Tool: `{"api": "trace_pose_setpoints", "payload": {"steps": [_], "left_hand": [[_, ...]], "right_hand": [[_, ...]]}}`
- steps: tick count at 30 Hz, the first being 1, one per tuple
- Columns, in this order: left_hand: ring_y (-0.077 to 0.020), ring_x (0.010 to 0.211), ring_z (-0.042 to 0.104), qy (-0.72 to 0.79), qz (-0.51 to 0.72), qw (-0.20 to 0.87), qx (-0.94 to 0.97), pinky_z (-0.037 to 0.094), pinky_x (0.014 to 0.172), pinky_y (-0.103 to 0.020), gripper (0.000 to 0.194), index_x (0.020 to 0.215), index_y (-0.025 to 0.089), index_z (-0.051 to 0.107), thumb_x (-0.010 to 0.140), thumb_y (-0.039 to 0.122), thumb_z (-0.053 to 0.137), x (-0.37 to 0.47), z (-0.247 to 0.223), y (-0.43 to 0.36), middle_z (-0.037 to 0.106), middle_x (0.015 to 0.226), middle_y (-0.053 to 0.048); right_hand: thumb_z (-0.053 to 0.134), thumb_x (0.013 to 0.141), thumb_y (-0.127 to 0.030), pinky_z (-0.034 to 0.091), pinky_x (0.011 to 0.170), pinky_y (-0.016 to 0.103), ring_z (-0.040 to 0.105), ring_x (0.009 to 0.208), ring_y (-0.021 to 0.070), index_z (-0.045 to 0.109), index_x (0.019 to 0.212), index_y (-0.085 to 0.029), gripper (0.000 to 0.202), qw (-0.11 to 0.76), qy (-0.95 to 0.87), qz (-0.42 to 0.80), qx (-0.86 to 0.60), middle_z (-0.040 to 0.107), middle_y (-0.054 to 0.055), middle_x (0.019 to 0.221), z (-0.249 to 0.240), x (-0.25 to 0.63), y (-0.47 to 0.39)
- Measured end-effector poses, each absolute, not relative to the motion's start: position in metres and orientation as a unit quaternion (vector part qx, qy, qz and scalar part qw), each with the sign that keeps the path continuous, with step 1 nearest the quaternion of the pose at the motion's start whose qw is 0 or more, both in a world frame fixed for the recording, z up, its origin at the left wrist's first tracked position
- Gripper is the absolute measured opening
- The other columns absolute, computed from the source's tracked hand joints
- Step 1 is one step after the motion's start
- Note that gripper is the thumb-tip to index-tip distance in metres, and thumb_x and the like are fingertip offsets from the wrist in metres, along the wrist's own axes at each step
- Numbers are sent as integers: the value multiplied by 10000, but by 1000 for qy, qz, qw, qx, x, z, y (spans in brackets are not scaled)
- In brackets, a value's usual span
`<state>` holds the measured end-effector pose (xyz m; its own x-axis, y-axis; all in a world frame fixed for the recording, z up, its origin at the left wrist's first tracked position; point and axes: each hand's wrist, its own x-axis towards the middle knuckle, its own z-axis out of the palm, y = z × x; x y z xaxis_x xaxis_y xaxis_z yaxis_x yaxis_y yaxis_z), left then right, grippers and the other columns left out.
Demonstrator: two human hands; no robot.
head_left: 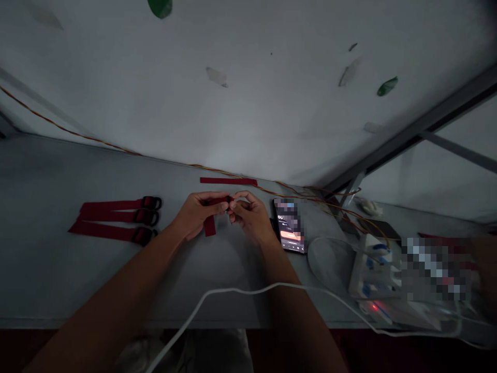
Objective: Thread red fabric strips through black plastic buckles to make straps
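Near the middle of the grey table, my left hand is closed on a red strap, whose short end hangs below the fingers. My right hand pinches the strap's other end, where a small dark part shows between the fingertips of both hands. The fingertips nearly touch. Three red straps with black buckles lie side by side to the left of my left hand. Behind my hands a flat red strip lies close to the wall.
A lit phone lies right of my right hand. Farther right are a white power strip and tangled cables. A white cable crosses over my forearms. At the far right, part of another person's hand shows.
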<state>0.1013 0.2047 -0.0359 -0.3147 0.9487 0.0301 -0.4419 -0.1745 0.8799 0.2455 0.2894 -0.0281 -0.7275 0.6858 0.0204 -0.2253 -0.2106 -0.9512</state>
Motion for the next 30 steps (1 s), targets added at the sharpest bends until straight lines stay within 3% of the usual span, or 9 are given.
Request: {"api": "trace_pose_setpoints", "payload": {"steps": [8,11,15,18,21,25,27,30], "left_hand": [[-167,823,698,397,681,527,319,550,796,-297,349,968,183,798,653,298,896,103,-38,204,770,945,-82],[-192,868,692,389,675,517,355,556,813,-342,319,967,212,797,679,322,879,101,-42,204,757,1008,-88],[-252,1158,613,403,685,451,407,530,938,-388,226,899,269,806,687,313,870,98,-45,205,674,1223,-81],[-286,1292,512,461,686,362,432,534,897,-356,234,885,278,804,665,311,873,95,-42,205,613,1254,-86],[-290,1226,534,551,660,258,441,526,783,-328,224,828,260,796,636,344,874,91,-37,205,600,1200,-87],[-213,936,594,612,615,182,463,471,714,-318,195,838,272,802,683,388,830,87,-33,205,621,994,-57],[-180,804,583,603,609,212,470,454,691,-314,217,883,266,799,715,402,813,88,-33,205,633,907,-48],[-170,791,608,553,619,315,460,466,732,-302,282,974,243,765,737,387,815,93,-33,203,675,892,-46]], "right_hand": [[863,669,-374,306,375,135,477,433,54,533,881,-221,421,298,-547,746,-236,587,-74,609,-30,244,286],[875,655,-358,386,405,145,552,545,79,563,990,-245,472,280,-551,756,-214,615,-54,736,-27,246,287],[867,676,-372,529,521,207,619,728,120,620,1138,-260,536,252,-566,766,-174,675,17,975,-24,248,288],[857,690,-376,540,576,220,617,719,112,675,1103,-255,467,265,-563,765,-167,687,12,910,-26,247,290],[863,671,-381,527,611,228,616,721,110,718,1014,-239,398,301,-575,736,-192,686,4,847,-28,244,292],[863,643,-388,520,601,236,609,704,111,748,990,-222,402,334,-595,700,-211,687,5,822,-29,241,293],[858,643,-398,520,591,233,603,693,108,756,988,-217,403,345,-598,690,-220,698,10,831,-29,241,294],[856,649,-415,519,588,235,593,676,103,761,1004,-216,417,358,-602,675,-231,701,15,842,-31,240,295]]}}
